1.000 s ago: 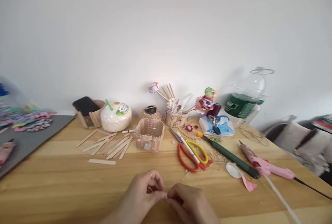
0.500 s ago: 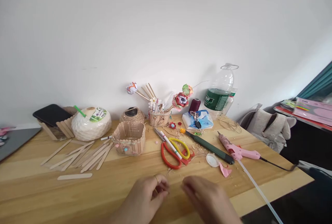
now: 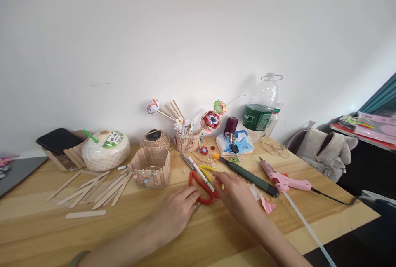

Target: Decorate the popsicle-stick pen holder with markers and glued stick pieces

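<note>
In the head view, my left hand [image 3: 181, 209] rests low over the wooden table, fingers bent, its fingertips beside the red handle loop of the scissors [image 3: 202, 196]. From the right, my right hand [image 3: 236, 193] reaches over the yellow handle loop with its fingers apart and hides part of it. I see nothing held in either hand; whether the fingertips touch the handles is unclear. A white marker [image 3: 201, 173] lies across the scissors. Left of them stands a small box of craft sticks [image 3: 150, 172] decorated with little flowers.
Loose craft sticks [image 3: 86, 214] lie at the left, before a wrapped coconut [image 3: 105, 151]. At the right are a dark green cutter [image 3: 250, 178] and a pink glue gun [image 3: 280, 178] with its cord. A large bottle [image 3: 260, 112] and a stick pen holder [image 3: 187, 141] stand by the wall.
Both hands have moved forward from the near part of the table to the scissors' handles. The view has shifted slightly. The scissors and marker look unmoved on the table.
</note>
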Demonstrator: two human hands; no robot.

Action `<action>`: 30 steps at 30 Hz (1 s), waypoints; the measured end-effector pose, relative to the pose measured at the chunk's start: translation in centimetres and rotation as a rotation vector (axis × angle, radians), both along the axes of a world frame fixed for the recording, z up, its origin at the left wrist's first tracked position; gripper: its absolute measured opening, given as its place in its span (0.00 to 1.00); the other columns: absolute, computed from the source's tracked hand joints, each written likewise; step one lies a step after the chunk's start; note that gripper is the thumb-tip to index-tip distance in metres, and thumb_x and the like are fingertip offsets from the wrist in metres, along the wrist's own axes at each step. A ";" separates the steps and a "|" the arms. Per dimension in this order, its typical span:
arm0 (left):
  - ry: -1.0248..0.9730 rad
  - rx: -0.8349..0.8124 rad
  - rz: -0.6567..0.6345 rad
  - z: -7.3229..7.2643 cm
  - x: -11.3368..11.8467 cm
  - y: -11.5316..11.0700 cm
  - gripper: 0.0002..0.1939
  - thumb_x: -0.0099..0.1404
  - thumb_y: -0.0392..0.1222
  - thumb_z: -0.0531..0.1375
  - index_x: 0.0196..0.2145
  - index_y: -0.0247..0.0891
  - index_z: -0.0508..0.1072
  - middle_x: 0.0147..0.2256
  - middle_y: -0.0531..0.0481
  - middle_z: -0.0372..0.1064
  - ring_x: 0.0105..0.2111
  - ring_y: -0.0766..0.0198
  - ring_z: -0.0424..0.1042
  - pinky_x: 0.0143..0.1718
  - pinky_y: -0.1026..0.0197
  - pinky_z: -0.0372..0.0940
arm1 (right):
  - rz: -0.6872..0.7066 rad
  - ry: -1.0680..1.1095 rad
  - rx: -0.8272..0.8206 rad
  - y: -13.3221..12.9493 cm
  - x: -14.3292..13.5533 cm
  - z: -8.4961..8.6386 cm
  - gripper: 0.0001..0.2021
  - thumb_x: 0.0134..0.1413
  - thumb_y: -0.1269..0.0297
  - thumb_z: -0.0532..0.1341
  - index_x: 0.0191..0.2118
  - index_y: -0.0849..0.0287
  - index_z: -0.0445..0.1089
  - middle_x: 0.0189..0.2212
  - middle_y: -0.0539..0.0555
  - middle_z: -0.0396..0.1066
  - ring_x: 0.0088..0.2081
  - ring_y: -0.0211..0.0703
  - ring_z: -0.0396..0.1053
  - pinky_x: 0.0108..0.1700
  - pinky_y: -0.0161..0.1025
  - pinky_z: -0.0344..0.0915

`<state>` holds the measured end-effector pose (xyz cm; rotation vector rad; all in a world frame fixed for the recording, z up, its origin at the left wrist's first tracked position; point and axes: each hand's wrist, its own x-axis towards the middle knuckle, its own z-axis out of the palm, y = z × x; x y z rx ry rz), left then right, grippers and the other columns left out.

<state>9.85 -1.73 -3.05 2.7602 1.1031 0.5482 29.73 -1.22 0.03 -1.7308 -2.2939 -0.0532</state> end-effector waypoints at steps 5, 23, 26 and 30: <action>-0.021 -0.001 -0.105 1.6 -2.5 -1.7 0.13 0.68 0.35 0.50 0.46 0.37 0.70 0.45 0.46 0.73 0.43 0.59 0.73 0.44 0.57 0.70 | 0.040 -0.103 -0.091 2.1 -2.7 -0.2 0.11 0.54 0.67 0.59 0.42 0.65 0.71 0.39 0.63 0.74 0.40 0.54 0.73 0.37 0.41 0.67; -0.111 0.147 -0.124 1.4 -9.1 -4.0 0.13 0.70 0.36 0.47 0.37 0.39 0.72 0.30 0.50 0.73 0.34 0.64 0.72 0.40 0.63 0.69 | -0.190 -0.257 -0.048 3.7 -1.9 1.3 0.08 0.58 0.71 0.55 0.35 0.66 0.72 0.36 0.64 0.72 0.38 0.54 0.73 0.28 0.38 0.63; -0.111 0.156 -0.115 1.3 -9.3 -4.2 0.14 0.70 0.36 0.47 0.36 0.39 0.72 0.30 0.50 0.73 0.34 0.64 0.72 0.39 0.63 0.69 | -0.116 -0.268 -0.022 3.8 -2.4 1.4 0.09 0.60 0.71 0.54 0.39 0.66 0.71 0.39 0.65 0.72 0.41 0.54 0.72 0.31 0.38 0.64; -0.073 0.182 -0.131 1.5 -9.1 -4.3 0.15 0.70 0.35 0.46 0.35 0.37 0.72 0.29 0.50 0.73 0.32 0.63 0.72 0.36 0.63 0.69 | 0.132 -0.260 -0.003 3.9 -5.4 1.1 0.12 0.61 0.72 0.51 0.43 0.59 0.70 0.42 0.59 0.72 0.44 0.46 0.70 0.40 0.36 0.64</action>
